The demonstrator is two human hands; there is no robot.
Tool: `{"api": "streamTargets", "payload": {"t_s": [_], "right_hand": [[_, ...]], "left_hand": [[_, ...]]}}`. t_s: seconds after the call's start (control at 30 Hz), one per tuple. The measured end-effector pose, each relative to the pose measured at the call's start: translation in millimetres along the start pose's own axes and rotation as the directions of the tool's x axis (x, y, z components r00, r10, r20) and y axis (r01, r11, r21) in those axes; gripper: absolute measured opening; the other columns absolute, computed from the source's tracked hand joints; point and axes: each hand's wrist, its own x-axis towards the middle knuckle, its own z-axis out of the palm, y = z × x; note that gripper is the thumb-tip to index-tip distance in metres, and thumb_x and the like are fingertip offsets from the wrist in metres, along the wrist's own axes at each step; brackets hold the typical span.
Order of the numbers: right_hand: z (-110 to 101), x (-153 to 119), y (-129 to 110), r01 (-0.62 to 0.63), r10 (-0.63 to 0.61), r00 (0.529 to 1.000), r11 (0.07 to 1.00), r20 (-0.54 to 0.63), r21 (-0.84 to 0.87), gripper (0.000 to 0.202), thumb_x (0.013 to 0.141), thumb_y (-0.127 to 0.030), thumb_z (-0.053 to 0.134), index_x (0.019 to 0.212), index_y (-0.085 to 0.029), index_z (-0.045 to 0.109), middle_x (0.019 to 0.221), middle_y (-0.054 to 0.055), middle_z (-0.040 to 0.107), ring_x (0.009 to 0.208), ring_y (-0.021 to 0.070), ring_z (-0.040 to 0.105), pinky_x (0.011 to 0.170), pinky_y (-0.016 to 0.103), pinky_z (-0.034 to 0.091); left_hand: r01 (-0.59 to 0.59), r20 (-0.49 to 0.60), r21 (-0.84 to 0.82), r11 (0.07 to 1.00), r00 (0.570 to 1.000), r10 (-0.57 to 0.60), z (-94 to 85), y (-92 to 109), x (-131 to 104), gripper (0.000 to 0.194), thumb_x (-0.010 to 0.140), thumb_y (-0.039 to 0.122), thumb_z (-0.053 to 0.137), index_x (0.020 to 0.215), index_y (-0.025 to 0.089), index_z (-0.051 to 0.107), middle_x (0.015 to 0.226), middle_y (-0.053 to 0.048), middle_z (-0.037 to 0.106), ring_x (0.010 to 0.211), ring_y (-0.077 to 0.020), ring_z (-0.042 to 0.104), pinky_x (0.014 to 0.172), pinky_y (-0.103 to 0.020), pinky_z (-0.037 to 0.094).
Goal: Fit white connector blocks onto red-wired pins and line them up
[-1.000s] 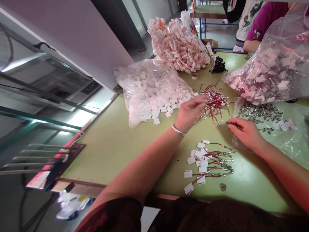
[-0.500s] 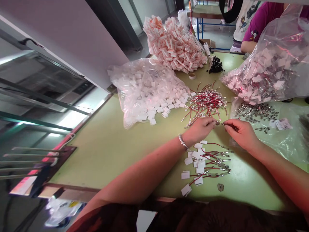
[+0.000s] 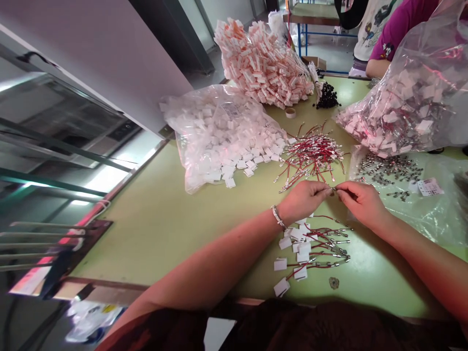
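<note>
Over the tabletop [image 3: 175,234], beside the red wire pile [image 3: 314,152], left hand [image 3: 306,198] and right hand [image 3: 362,199], nearly touching, pinch a tiny metallic piece [image 3: 332,189] between them, likely for fine control, metal fittings [image 3: 380,166] lying within easy reach.

Tiny metallic piece [image 3: 333,189], mostly hidden, pinched; red wires [image 3: 313,150], silver-tipped, heaped nearby.

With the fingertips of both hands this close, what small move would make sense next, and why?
Probably a gentle push of the left hand and right hand toward each other. Both pinch at a small piece, mostly hidden, with little gap between them; the nearer red wires end in metal parts, making a similar fit plausible.
</note>
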Motion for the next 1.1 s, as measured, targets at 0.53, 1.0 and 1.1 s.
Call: {"api": "streamTargets", "payload": {"t_s": [0.53, 1.0, 1.1], "right_hand": [[-7.9, -0.8, -0.3, 0.027, 0.015, 0.976, 0.981, 0.215, -0.191, 0.020, 0.087, -0.026, 0.051, 0.083, -0.021, 0.069, 0.075, 0.002, 0.067, 0.065, 0.0144, 0.058, 0.060, 0.027, 0.040], [-44.9, 10.7, 23.2, -0.054, 0.068, 0.998, 0.877, 0.014, -0.478, 0.024, 0.087, -0.031, 0.049, 0.087, -0.023, 0.072, 0.087, 0.004, 0.070, 0.068, 0.0175, 0.059, 0.061, 0.030, 0.039], [-61.5, 16.6, 40.0, -0.152, 0.154, 0.987, 0.827, -0.043, -0.541, 0.022, 0.084, -0.030, 0.050, 0.083, -0.022, 0.071, 0.084, 0.005, 0.070, 0.065, 0.0187, 0.058, 0.057, 0.030, 0.037]], "left_hand": [[-0.306, 0.034, 0.354, 0.884, 0.948, 0.315, -18.3, -11.7, 11.5, 0.028, 0.093, 0.030, 0.046, 0.085, 0.017, 0.069, 0.078, -0.004, 0.066, 0.076, -0.0143, 0.059, 0.070, -0.027, 0.047], [-0.316, 0.166, 0.676, 0.665, 0.945, 0.281, -21.4, -29.8, 28.9, 0.029, 0.093, 0.012, 0.039, 0.101, 0.016, 0.067, 0.093, -0.008, 0.062, 0.091, -0.0196, 0.055, 0.079, -0.031, 0.045], [-0.283, 0.115, 0.669, 0.688, 0.953, 0.281, -22.6, -24.9, 30.4, 0.029, 0.095, 0.016, 0.038, 0.107, 0.016, 0.064, 0.096, -0.008, 0.063, 0.092, -0.0192, 0.056, 0.081, -0.031, 0.045]]}}
